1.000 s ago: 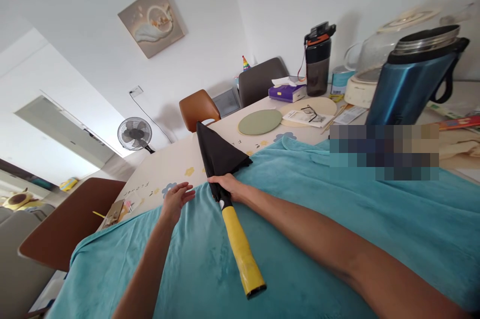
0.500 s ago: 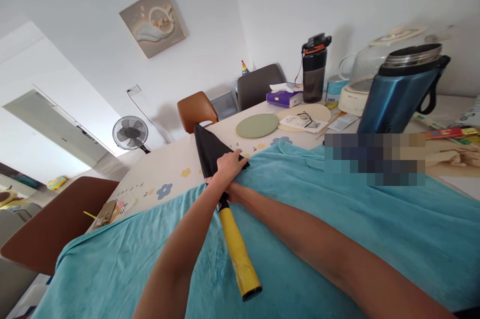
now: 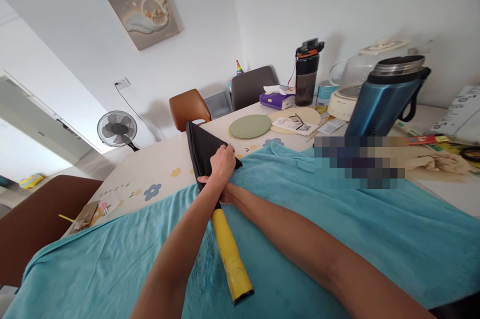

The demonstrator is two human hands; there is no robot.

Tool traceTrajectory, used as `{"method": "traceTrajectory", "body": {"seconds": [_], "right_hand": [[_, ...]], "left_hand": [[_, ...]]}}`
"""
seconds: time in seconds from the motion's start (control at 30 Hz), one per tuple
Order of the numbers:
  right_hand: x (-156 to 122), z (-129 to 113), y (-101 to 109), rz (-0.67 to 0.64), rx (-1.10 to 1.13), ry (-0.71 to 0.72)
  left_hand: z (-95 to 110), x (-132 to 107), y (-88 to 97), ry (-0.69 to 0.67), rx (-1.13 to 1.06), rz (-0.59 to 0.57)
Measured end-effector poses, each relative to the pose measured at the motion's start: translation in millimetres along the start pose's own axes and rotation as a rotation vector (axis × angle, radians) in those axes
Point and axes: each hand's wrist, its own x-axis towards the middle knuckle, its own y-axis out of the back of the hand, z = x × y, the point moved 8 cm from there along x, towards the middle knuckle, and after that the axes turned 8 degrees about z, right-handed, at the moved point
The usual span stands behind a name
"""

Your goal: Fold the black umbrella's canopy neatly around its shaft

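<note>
A folded black umbrella (image 3: pixel 200 151) with a yellow handle (image 3: pixel 228 254) lies on a teal towel (image 3: pixel 300 219) that covers the near part of the table. My left hand (image 3: pixel 223 161) reaches across my right forearm and is closed on the black canopy fabric at its right edge. My right hand (image 3: pixel 221 191) sits under the left wrist, gripping the umbrella's shaft just above the yellow handle; most of its fingers are hidden.
Behind the towel stand a blue kettle (image 3: pixel 382 104), a dark bottle (image 3: pixel 305 74), a purple tissue box (image 3: pixel 275 100), a green round mat (image 3: pixel 249 126) and glasses on paper (image 3: pixel 296 121). Chairs (image 3: pixel 187 106) ring the table, and a fan (image 3: pixel 116 129) stands at left.
My left hand moved from the towel at left across my right arm onto the black canopy and closed on it. The right hand stayed on the shaft.
</note>
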Motion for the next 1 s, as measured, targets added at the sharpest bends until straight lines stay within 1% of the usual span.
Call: {"method": "traceTrajectory", "body": {"seconds": [0.1, 0.2, 0.3, 0.37, 0.4, 0.5, 0.57, 0.6, 0.67, 0.77, 0.87, 0.93, 1.0], "right_hand": [[-3, -2, -5, -0.010, -0.020, 0.019], [-3, -3, -11, -0.030, -0.019, 0.038], [0, -1, -14, -0.060, -0.023, 0.021], [2, 4, -17, -0.105, -0.021, -0.038], [3, 6, -17, -0.127, -0.015, -0.071], [4, 6, -17, -0.161, 0.026, -0.125], [3, 4, -16, -0.166, 0.066, -0.142], [3, 3, -16, -0.165, 0.089, -0.151], [1, 1, -15, -0.163, 0.131, -0.169], [-1, -4, -15, -0.176, 0.176, -0.180], [-3, -8, -16, -0.199, 0.209, -0.191], [-3, -9, -17, -0.208, 0.230, -0.206], [-2, -9, -16, -0.189, 0.222, -0.202]], "left_hand": [[-8, -3, 20.3, 0.101, -0.106, 0.187], [-29, -5, 38.5, 0.234, -0.265, 0.361], [-66, -10, 58.6, 0.357, -0.466, 0.524], [-99, -18, 71.1, 0.449, -0.593, 0.614], [-115, -24, 75.4, 0.495, -0.651, 0.640], [-159, -45, 82.2, 0.609, -0.716, 0.673], [-177, -58, 80.9, 0.665, -0.720, 0.668], [-182, -63, 78.7, 0.681, -0.723, 0.654], [-187, -67, 73.0, 0.693, -0.720, 0.610], [-187, -66, 68.1, 0.674, -0.648, 0.539], [-191, -63, 68.7, 0.654, -0.583, 0.494], [-196, -62, 71.1, 0.652, -0.610, 0.485], [-202, -61, 74.6, 0.645, -0.648, 0.479]]}}
